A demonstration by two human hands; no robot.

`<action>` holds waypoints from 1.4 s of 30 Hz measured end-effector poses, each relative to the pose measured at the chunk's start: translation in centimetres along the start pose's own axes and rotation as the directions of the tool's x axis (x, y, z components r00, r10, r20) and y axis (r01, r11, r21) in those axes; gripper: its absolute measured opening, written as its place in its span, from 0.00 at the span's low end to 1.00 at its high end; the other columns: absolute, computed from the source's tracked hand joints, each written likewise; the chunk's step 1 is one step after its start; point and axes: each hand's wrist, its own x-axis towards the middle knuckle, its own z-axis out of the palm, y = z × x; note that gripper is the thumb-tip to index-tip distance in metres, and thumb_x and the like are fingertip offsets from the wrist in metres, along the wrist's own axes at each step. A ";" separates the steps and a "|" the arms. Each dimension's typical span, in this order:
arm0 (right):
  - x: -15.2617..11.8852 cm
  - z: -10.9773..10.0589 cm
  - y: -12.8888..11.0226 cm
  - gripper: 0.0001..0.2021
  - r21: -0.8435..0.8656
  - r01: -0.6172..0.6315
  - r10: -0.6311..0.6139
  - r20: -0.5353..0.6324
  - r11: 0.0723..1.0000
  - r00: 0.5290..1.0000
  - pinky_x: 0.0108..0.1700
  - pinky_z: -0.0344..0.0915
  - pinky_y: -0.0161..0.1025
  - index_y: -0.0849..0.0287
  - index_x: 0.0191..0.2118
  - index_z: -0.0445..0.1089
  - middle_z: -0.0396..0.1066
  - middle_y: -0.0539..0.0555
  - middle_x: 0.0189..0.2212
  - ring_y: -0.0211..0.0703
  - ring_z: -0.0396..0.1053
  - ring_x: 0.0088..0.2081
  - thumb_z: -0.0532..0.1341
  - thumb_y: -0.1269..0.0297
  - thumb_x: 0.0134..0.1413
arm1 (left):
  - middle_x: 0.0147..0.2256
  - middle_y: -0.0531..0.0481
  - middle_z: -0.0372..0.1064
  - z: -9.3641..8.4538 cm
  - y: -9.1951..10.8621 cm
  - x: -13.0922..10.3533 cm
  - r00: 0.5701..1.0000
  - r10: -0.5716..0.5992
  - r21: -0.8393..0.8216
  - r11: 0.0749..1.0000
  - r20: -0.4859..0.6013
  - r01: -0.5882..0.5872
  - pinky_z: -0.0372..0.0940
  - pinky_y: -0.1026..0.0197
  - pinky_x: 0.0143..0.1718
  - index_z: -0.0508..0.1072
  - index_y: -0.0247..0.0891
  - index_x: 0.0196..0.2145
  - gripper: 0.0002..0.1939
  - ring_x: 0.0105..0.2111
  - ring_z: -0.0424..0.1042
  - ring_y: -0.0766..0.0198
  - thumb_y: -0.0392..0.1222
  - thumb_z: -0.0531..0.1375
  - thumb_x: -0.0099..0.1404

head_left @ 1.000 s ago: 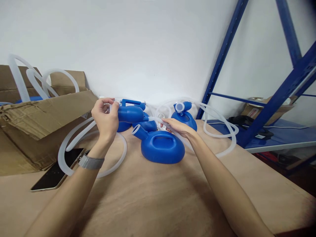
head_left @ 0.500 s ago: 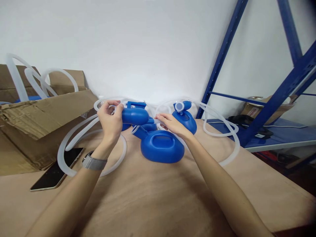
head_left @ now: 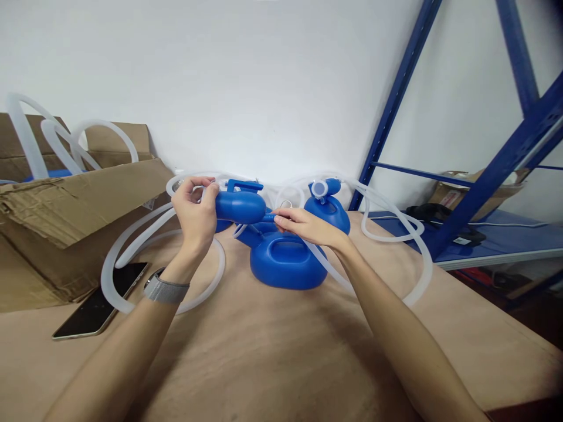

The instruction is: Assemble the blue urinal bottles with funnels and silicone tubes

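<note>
The left hand point(head_left: 193, 208) grasps a blue plastic urinal head point(head_left: 240, 207) by its left end, thumb and fingers closed around it, and holds it level above the tabletop point(head_left: 272, 357). The head lies between the two hands, its narrow nozzle point(head_left: 268, 217) pointing toward the right hand point(head_left: 305, 225). That hand pinches a translucent hose point(head_left: 328, 265) at the nozzle's tip, thumb and fingers together; the fingers hide how far the hose sits on the nozzle. From beneath the right palm, the hose slopes down toward the right forearm. Just below and in front of the head, a blue urinal bottle point(head_left: 288, 275) with a molded handle stands on the tabletop, its neck leaning left and partly hidden behind the head. A second blue bottle point(head_left: 336, 218), with a pale cap point(head_left: 319, 188), stands beyond the right hand, nearer the tabletop's far edge along the wall. Toward the tabletop's left side, an opened cardboard box point(head_left: 79, 217) has hoses looping out of its top, and a smartphone point(head_left: 90, 313) lies in front of it, near the left forearm. The left wrist wears a watch with a mesh band point(head_left: 166, 290). Beside the tabletop's right edge stands a blue metal rack point(head_left: 481, 170).
</note>
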 end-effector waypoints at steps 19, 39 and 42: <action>0.0 1.9 -2.4 0.24 -0.643 -0.181 -0.060 -0.335 0.744 0.940 0.34 0.57 0.42 0.58 0.57 0.60 0.78 0.59 0.36 0.55 0.72 0.33 0.53 0.77 0.53 | 0.42 0.48 0.70 -0.1 4.3 -1.5 0.918 0.319 0.126 0.926 0.237 -0.355 0.66 0.45 0.57 0.72 0.42 0.30 0.15 0.48 0.72 0.51 0.44 0.74 0.53; -0.3 1.8 -2.9 0.37 -0.624 -0.067 -0.134 -0.270 0.779 0.954 0.38 0.69 0.47 0.56 0.73 0.49 0.78 0.55 0.34 0.56 0.75 0.32 0.56 0.72 0.58 | 0.39 0.48 0.74 0.7 3.2 -2.5 0.899 0.409 0.103 0.898 0.155 -0.427 0.69 0.51 0.52 0.71 0.41 0.32 0.09 0.43 0.76 0.57 0.42 0.69 0.61; -0.5 1.2 -2.5 0.34 -0.465 0.053 -0.173 -0.220 0.883 0.960 0.46 0.72 0.50 0.53 0.72 0.51 0.78 0.59 0.50 0.56 0.77 0.44 0.60 0.63 0.64 | 0.40 0.48 0.75 0.4 3.0 -1.7 0.917 0.380 0.173 0.902 0.123 -0.396 0.69 0.51 0.54 0.73 0.41 0.30 0.07 0.44 0.76 0.56 0.42 0.68 0.62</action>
